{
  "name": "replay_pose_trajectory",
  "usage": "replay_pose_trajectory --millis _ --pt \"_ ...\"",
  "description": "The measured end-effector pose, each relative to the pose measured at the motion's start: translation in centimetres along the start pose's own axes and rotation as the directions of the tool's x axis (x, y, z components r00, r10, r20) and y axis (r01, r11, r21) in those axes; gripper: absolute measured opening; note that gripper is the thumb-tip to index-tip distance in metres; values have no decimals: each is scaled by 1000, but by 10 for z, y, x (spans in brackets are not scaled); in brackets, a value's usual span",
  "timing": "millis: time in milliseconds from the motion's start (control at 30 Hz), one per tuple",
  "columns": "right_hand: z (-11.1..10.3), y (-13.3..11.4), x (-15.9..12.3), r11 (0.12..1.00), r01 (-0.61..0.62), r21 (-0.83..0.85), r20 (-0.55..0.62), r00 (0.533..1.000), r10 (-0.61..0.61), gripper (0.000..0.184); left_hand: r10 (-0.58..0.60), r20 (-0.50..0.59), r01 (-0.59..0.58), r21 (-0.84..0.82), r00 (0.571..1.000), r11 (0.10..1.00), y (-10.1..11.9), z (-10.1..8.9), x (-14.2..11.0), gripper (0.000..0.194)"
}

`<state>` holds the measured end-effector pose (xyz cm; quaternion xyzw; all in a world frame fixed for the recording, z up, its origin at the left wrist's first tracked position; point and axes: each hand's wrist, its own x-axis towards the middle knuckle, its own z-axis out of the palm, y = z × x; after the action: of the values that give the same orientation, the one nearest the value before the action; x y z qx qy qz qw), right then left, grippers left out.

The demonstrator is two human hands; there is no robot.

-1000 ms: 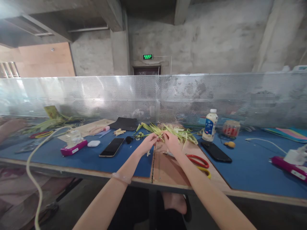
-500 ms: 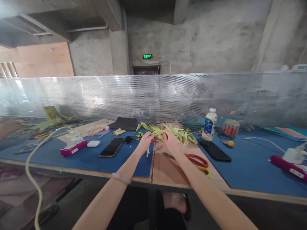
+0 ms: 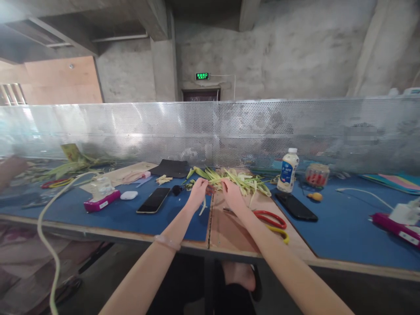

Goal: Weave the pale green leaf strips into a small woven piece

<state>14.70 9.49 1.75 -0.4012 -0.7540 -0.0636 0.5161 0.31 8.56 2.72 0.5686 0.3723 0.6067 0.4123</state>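
My left hand [image 3: 197,194] is closed in a pinch, with a thin pale green plant strip [image 3: 203,206] hanging below its fingers. Close beside it, my right hand [image 3: 231,195] has its fingers drawn together; what lies between them is too small to make out. Just behind both hands spreads a heap of green and whitish stalks and leaves [image 3: 252,183]. It rests at the far end of a brown board [image 3: 226,232]. Scissors with red and yellow handles [image 3: 271,218] lie on that board, partly hidden under my right forearm.
Left of my hands lie a phone [image 3: 153,201], a white earphone case [image 3: 129,195] and a purple power strip [image 3: 101,201]. On the right are a bottle [image 3: 288,171], a black phone [image 3: 296,207] and a jar [image 3: 316,176]. Another person's hand [image 3: 12,169] shows far left.
My hands have stayed nearly in place, their fingers shifting slightly. The strip under my left hand now hangs at a different slant. The other person's hand at far left has moved a little.
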Motion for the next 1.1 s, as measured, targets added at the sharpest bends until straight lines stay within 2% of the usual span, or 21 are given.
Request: replay_pose_trajectory --millis 267,367,500,600,733,1100 --pt "1 -2 -2 994 -98 -47 9 995 99 26 82 -61 -79 49 995 996 -8 0 4 10" --pt "-3 -3 -1 988 -155 -27 4 988 155 26 104 24 -104 -2 994 995 -7 1 2 10" --pt "-9 -5 -1 975 -216 -41 25 976 218 26 76 172 -45 -177 982 983 -3 3 -2 15" --pt "-10 -7 -1 965 -239 -107 49 968 246 25 90 186 -47 -228 978 973 -2 3 -2 16" --pt "-11 -8 -1 957 -246 -157 60 964 258 24 102 174 -66 -203 979 977 -6 2 1 18" --pt "-15 -13 -3 952 -274 -138 42 958 282 28 95 206 -54 -194 974 979 -7 1 1 20"
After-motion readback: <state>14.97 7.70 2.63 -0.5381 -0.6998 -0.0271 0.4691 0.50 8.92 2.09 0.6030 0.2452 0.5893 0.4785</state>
